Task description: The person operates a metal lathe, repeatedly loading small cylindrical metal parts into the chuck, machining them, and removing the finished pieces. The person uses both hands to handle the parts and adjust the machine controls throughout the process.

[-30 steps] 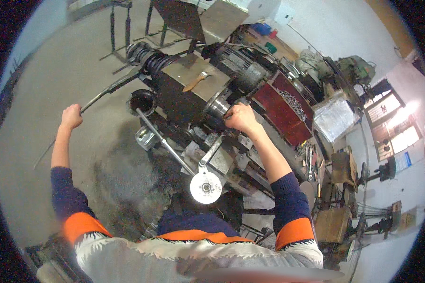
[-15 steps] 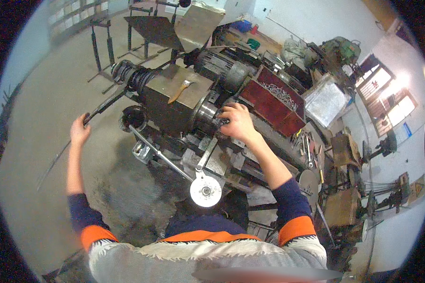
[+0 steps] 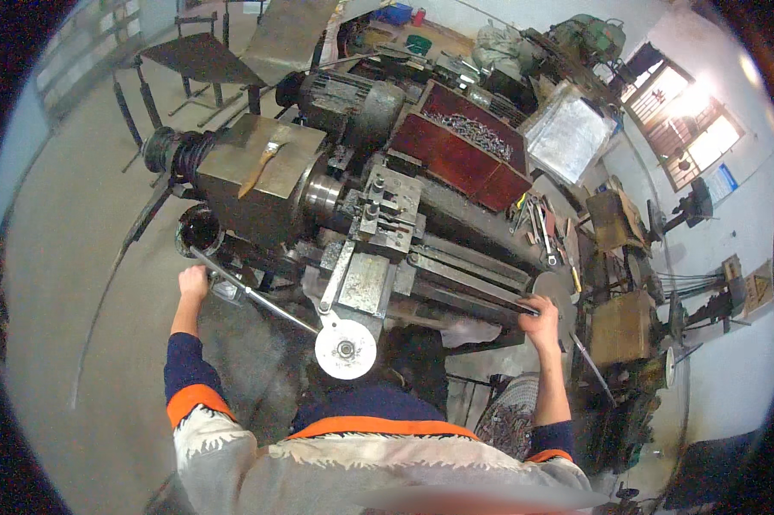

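My left hand [image 3: 194, 281] is closed beside the upper end of a long silver lever [image 3: 263, 300]; whether its fingers hold anything is hidden. My right hand [image 3: 540, 322] grips the end of a long metal bar [image 3: 473, 279] that runs out from the lathe's tool carriage. A square tool post [image 3: 387, 210] sits on the carriage, close to the shiny chuck [image 3: 323, 197]. In front of me is a round white dial wheel [image 3: 346, 348] with a flat crank arm [image 3: 339, 279]. Behind my left hand, a dark thin rod [image 3: 138, 225] slants down from the spindle end.
A wooden-handled brush [image 3: 258, 172] lies on the headstock [image 3: 288, 176]. Behind the bed stands a dark red tray [image 3: 443, 163] with small metal pieces. Wrenches [image 3: 541, 227] lie at the right. A woven basket [image 3: 511, 412] holds dark bits near my right forearm.
My left hand has let go of the dark rod and moved right and down, near the silver lever. My right hand has left the chuck area and moved right onto the bar's end.
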Motion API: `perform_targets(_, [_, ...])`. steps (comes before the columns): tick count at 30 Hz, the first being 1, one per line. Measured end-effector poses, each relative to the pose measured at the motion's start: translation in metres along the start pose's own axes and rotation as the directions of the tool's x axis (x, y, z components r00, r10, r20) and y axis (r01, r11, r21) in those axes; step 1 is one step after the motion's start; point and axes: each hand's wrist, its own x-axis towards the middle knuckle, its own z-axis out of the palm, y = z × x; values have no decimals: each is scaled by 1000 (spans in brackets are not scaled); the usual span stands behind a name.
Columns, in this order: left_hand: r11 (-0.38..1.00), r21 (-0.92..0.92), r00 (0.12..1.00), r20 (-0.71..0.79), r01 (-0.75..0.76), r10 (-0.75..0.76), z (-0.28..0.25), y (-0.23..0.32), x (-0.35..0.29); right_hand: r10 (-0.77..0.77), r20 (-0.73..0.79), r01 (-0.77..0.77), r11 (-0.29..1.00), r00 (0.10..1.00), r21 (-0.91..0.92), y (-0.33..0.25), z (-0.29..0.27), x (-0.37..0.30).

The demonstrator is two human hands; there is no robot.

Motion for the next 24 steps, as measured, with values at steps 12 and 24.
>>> perform_targets(12, [490, -868, 970, -48, 78, -240, -26, -33, -28, 722, -34, -646, 595, 691, -479, 286, -44, -129])
perform_targets(24, [237, -968, 853, -56, 81, -519, -82, 48, -6, 828, -115, -713, 393, 549, -580, 263, -20, -158])
